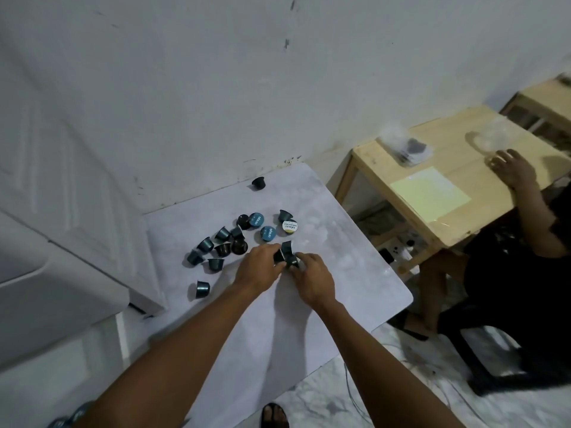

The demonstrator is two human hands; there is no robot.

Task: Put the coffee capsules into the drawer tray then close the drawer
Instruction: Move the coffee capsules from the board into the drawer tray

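pale marbled surface (355, 273) against a white wall carries the coffee capsules (222, 242), scattered in a loose cluster near its middle, one lone capsule (258, 183) lying apart at the far edge. left hand (258, 270) and right hand (312, 278) meet just right of the cluster, together clasping a few dark capsules (285, 256) between their fingertips. beside it stands a wooden table (448, 186) where another person's hand (511, 168) rests.
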